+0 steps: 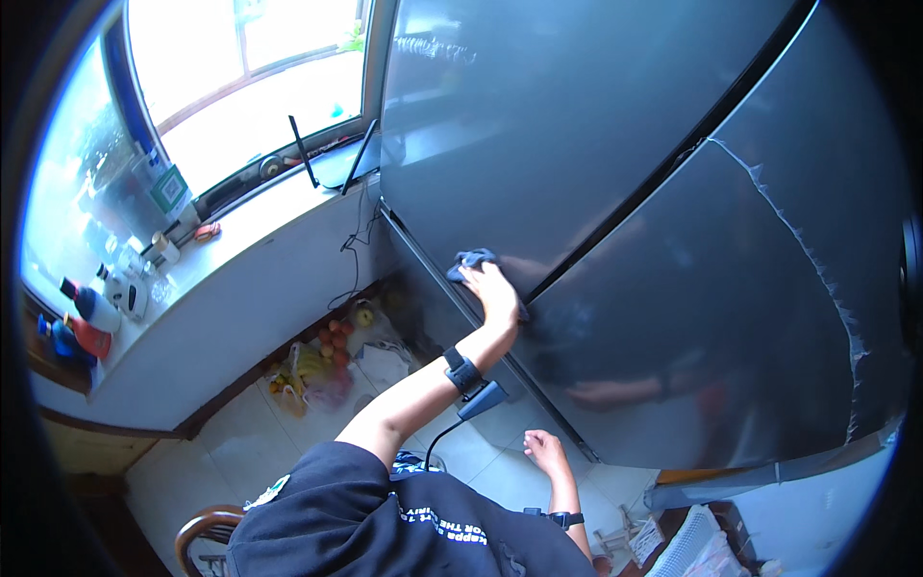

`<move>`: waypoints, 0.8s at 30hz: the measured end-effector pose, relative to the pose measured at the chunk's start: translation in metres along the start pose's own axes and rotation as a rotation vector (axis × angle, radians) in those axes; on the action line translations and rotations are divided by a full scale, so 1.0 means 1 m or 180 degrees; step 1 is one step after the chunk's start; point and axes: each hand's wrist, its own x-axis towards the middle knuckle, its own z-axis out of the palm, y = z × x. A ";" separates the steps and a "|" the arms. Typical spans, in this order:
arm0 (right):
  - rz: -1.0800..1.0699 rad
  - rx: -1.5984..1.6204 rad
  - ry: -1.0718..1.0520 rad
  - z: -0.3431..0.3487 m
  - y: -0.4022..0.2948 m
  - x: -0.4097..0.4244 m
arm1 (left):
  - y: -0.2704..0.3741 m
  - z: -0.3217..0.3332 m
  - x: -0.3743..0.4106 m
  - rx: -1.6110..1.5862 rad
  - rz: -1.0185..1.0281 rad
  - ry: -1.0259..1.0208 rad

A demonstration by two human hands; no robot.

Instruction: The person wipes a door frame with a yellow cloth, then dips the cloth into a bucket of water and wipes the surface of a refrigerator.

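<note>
My left hand (494, 288) presses a crumpled dark blue-grey cloth (472, 260) against the glossy dark door of a refrigerator (577, 130), just above the door's lower edge. Part of the cloth shows past the wrist side of the hand. The arm reaches up from the left, with a black band on the wrist. My right hand (546, 451) hangs low in front of the refrigerator, its fingers loosely curled, holding nothing. A dark handle gap (627, 209) runs slantwise between the doors. A ragged, whitish edge of clear film (800, 238) crosses the door at the right.
On the windowsill (252, 216) at left stand a router (346, 164) with antennas and several bottles (90, 335). A cable (353, 249) hangs below the router. Bags of fruit (317, 368) lie on the tiled floor. A wooden chair (209, 523) stands at lower left, a box (728, 530) at lower right.
</note>
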 end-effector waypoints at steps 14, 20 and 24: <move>-0.1091 0.0050 0.0304 -0.072 -0.137 -0.030 | -0.044 -0.014 0.008 -0.0167 0.1426 0.0121; -0.1769 -0.0082 0.0943 -0.046 -0.149 -0.018 | -0.003 -0.073 -0.005 0.1032 -0.1272 -0.2566; -0.2453 -0.0312 0.1180 -0.017 -0.202 -0.007 | 0.047 -0.099 -0.035 0.0383 -0.1382 -0.3404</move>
